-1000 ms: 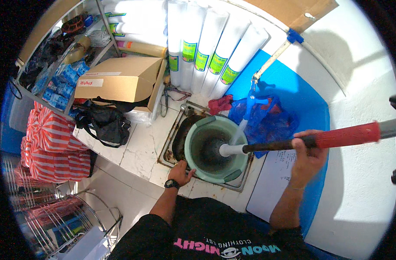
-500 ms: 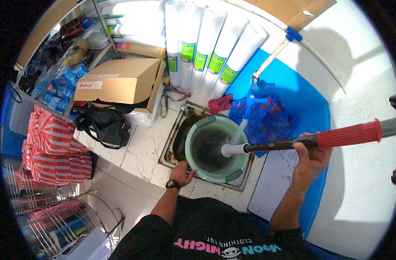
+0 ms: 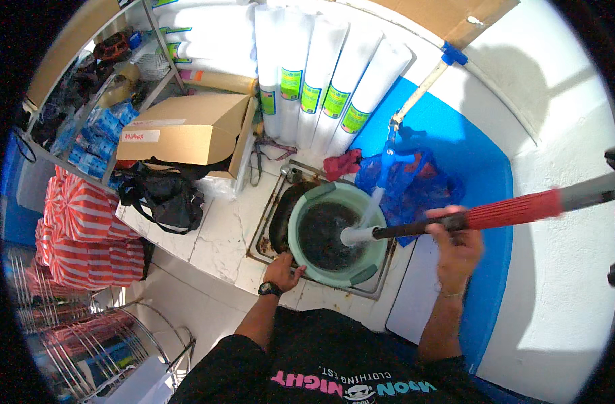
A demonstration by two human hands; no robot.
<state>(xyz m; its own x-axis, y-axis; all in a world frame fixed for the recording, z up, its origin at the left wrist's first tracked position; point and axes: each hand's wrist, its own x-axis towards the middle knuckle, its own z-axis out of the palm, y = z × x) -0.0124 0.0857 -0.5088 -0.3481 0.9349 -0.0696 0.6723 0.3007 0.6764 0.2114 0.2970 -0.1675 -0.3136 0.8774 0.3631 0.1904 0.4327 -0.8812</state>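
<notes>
My right hand (image 3: 457,249) is closed around the dark part of a long pole (image 3: 410,225) that has a red ribbed sleeve (image 3: 509,210). The pole's white fitting (image 3: 356,236) sits over a green basin (image 3: 368,266) holding water, in a metal sink (image 3: 260,250). A clear stream runs into the basin from a blue tap (image 3: 391,153). My left hand (image 3: 280,275) has curled fingers at the basin's lower-left edge and the sink rim; I cannot tell which they grip.
Left are shelves (image 3: 159,87), a cardboard box (image 3: 186,135), a black bag (image 3: 159,195), striped bundles (image 3: 85,229) and wire racks (image 3: 78,330). White rolls (image 3: 321,81) stand behind; a blue plastic bag (image 3: 422,188) and white board (image 3: 412,296) are right.
My right hand and the pole have shifted toward the left, with the red sleeve lower. The water in the basin has risen and looks more stirred.
</notes>
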